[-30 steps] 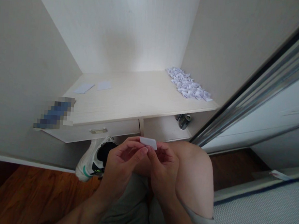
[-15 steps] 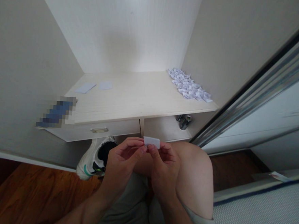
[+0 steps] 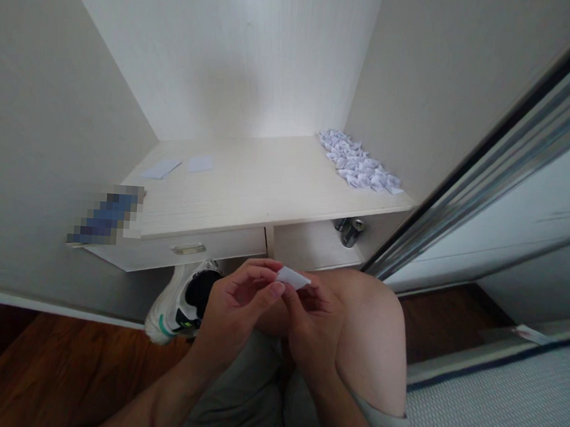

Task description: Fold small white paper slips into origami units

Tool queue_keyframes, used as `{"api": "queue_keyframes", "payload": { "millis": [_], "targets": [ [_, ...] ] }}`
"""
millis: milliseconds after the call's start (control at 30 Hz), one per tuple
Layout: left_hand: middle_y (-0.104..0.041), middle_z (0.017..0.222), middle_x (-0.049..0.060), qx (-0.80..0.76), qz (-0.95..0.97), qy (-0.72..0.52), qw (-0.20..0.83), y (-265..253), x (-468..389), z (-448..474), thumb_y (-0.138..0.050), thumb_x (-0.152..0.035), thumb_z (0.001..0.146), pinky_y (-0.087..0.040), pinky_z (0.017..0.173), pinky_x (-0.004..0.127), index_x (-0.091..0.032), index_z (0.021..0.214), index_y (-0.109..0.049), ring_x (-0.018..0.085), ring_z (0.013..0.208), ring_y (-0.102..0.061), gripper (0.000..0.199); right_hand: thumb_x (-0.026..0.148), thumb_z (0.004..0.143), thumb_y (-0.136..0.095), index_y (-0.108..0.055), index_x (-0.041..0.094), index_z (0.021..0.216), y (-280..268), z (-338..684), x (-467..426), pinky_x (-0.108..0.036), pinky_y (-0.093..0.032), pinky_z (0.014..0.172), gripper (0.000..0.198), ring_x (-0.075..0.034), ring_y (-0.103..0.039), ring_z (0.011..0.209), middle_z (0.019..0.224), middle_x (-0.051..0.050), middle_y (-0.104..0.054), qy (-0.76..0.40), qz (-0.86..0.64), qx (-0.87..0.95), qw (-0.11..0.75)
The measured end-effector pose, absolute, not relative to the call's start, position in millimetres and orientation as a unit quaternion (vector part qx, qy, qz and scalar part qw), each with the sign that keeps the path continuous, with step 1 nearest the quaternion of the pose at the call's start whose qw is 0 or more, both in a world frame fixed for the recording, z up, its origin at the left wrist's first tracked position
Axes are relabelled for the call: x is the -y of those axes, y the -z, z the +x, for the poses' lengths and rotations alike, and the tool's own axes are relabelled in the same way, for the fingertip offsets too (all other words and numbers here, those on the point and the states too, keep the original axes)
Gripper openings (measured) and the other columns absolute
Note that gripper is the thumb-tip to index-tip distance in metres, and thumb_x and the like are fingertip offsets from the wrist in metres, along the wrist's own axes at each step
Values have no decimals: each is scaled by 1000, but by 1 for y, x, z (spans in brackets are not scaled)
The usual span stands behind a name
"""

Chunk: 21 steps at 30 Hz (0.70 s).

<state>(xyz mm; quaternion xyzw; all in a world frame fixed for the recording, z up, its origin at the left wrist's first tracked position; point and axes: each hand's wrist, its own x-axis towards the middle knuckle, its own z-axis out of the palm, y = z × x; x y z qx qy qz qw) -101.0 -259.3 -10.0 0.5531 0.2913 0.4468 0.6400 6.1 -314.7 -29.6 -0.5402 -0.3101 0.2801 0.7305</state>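
Observation:
A small piece of white paper (image 3: 293, 278) is pinched between both hands, above my lap and in front of the shelf. My left hand (image 3: 240, 301) grips its left corner between thumb and fingers. From the right, my right hand (image 3: 313, 316) holds the lower edge, thumb on the near side. The paper lies tilted, its right end lower than its left. On the shelf's right side lies a pile of folded white paper pieces (image 3: 361, 163). Two flat sheets rest at the left: a larger paper sheet (image 3: 162, 169) and a smaller paper sheet (image 3: 201, 163).
The white shelf (image 3: 247, 191) has a drawer (image 3: 189, 251) below it at left. Dark cans (image 3: 352, 232) stand in the open compartment at right. A blurred-out blue object (image 3: 106, 217) sits at the shelf's left edge. A white shoe (image 3: 171, 309) is below, beside a sliding-door rail (image 3: 442, 198).
The paper has turned in my fingers, its right end tipping down and its shape now slanted. Both hands stay nearly in place.

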Motion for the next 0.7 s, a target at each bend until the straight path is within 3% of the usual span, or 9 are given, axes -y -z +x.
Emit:
{"api": "queue_keyframes", "payload": {
  "millis": [133,300,433,500,700],
  "targets": [
    [-71,110,5,-305,590,-424,616,10,255,-102,-77,-27,88,-54,92,27,-21,85,-79,18,103,-68,7,19,83,-75,-79,24,97,32,9,316,-33,-64,78,15,-21,-77,82,93,-4,-82,-223,-565,374,701],
    [-64,96,2,-350,629,-434,541,12,247,-105,-74,-29,88,-51,78,22,-20,81,-75,14,88,-64,11,18,93,-64,-75,25,119,35,22,323,-33,-63,87,29,-21,-77,97,109,-6,-81,-184,-573,469,646],
    [-60,86,2,-355,677,-385,518,14,241,-109,-71,-33,91,-47,73,23,-20,81,-76,15,82,-58,17,15,97,-56,-76,27,120,36,31,325,-29,-63,81,33,-17,-77,89,103,-3,-81,-172,-558,513,629],
    [-61,90,4,-346,685,-355,534,15,240,-110,-69,-37,93,-47,76,25,-21,85,-79,17,86,-58,21,12,97,-56,-75,30,123,37,32,323,-27,-63,79,37,-16,-77,89,103,-1,-82,-176,-551,510,636],
    [-63,126,8,-290,671,-318,603,20,242,-102,-64,-42,97,-42,106,34,-24,99,-82,25,121,-58,26,11,98,-57,-70,41,129,42,25,315,-32,-59,100,46,-16,-74,112,124,4,-77,-217,-501,503,670]
  ]
}}
